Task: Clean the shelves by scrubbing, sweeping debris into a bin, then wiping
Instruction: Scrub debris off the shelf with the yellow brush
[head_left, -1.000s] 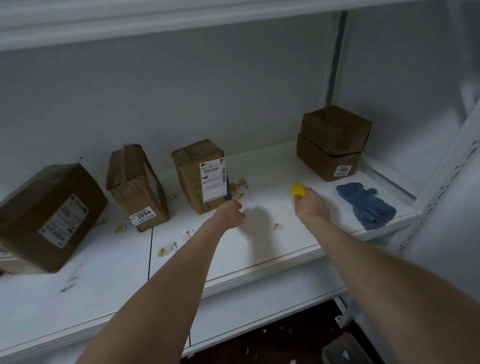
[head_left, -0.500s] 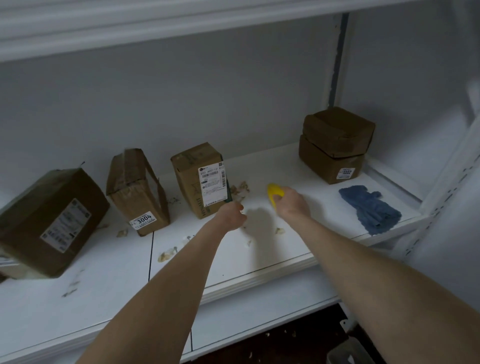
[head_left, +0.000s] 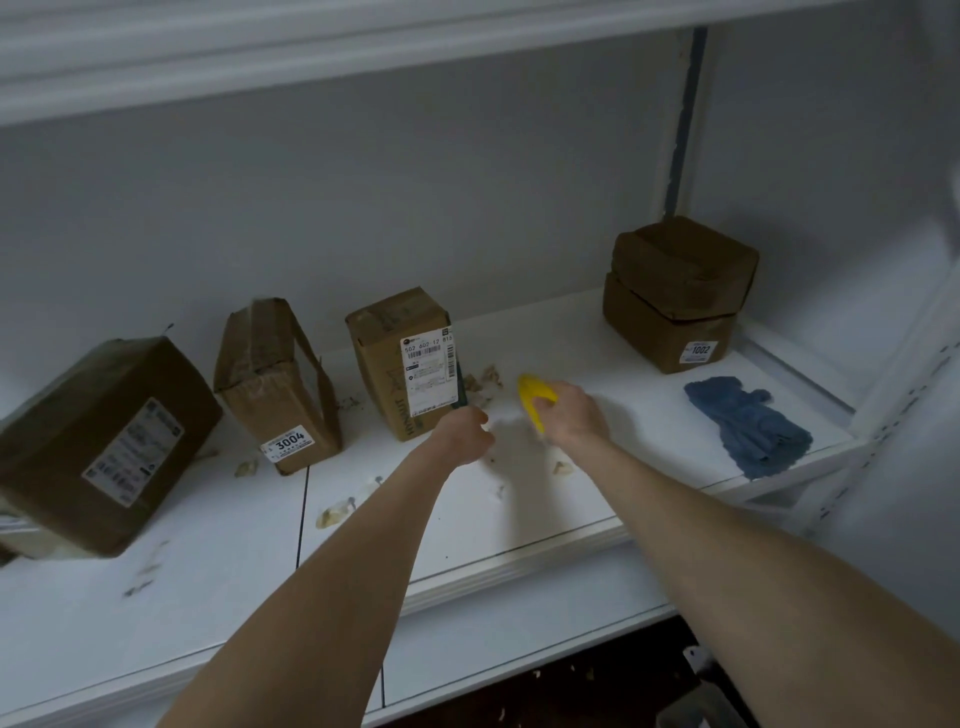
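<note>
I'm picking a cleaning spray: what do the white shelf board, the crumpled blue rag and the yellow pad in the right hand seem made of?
White shelf board: smooth, matt coating, painted metal or laminate; unclear which. Crumpled blue rag: soft, fuzzy textile with nubby folds, likely microfibre. Yellow pad gripped by the right hand: probably sponge or plastic; too blurred.
</note>
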